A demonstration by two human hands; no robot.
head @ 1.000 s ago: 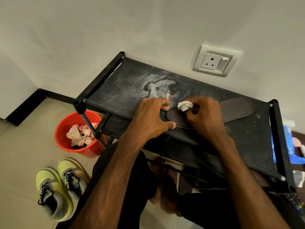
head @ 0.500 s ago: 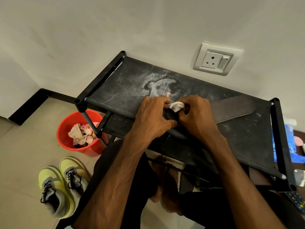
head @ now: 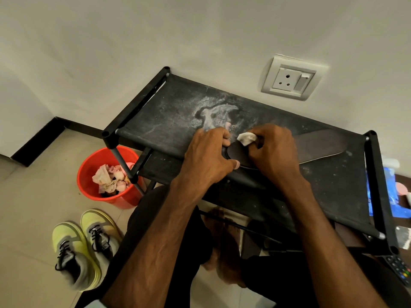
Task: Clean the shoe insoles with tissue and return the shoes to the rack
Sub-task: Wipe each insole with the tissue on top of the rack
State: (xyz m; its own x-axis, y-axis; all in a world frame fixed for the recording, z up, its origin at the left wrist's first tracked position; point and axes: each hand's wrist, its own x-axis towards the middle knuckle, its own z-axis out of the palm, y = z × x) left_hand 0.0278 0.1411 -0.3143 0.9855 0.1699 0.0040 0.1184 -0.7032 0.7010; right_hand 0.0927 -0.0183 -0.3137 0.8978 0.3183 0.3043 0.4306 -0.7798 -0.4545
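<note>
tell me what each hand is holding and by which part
Right hand pinches the wadded tissue between its fingertips; left hand holds the insole by its rounded left end.

rack shelf (head: 169,121): dusty, insole (head: 322,145) on it | floor (head: 33,196): red bucket (head: 124,201), yellow shoes (head: 73,252)

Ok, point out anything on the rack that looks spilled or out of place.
A whitish, dusty smear spreads over the rack's black top fabric, just beyond the left hand, like dried residue. A small pink scrap lies by it.
</note>
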